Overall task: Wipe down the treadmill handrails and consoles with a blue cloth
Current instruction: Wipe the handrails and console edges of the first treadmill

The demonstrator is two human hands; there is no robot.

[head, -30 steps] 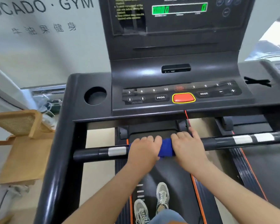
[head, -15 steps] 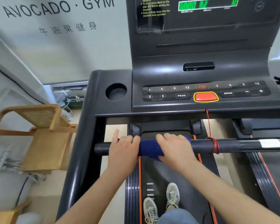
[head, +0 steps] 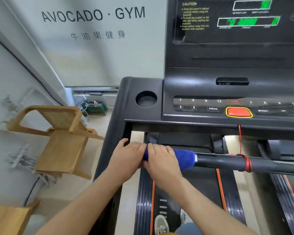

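A blue cloth (head: pixel 184 158) is wrapped round the black front handrail (head: pixel 224 161) of the treadmill, near the bar's left end. My right hand (head: pixel 161 159) grips the cloth and the bar together, with blue showing on both sides of it. My left hand (head: pixel 127 155) is curled over the bar right beside it, at the left upright; whether it holds cloth is hidden. The black console (head: pixel 227 106) with its red stop button (head: pixel 238 112) sits above and behind the bar.
A red safety cord (head: pixel 245 162) is wound round the handrail to the right of the cloth. A cup holder (head: pixel 146 99) is in the console's left wing. A wooden chair (head: pixel 58 139) stands left of the treadmill's black side rail (head: pixel 107 150). My shoes (head: pixel 161 223) stand on the belt.
Both hands have slid the cloth leftwards along the handrail, from near its middle to its left end. The left hand now sits against the left upright.
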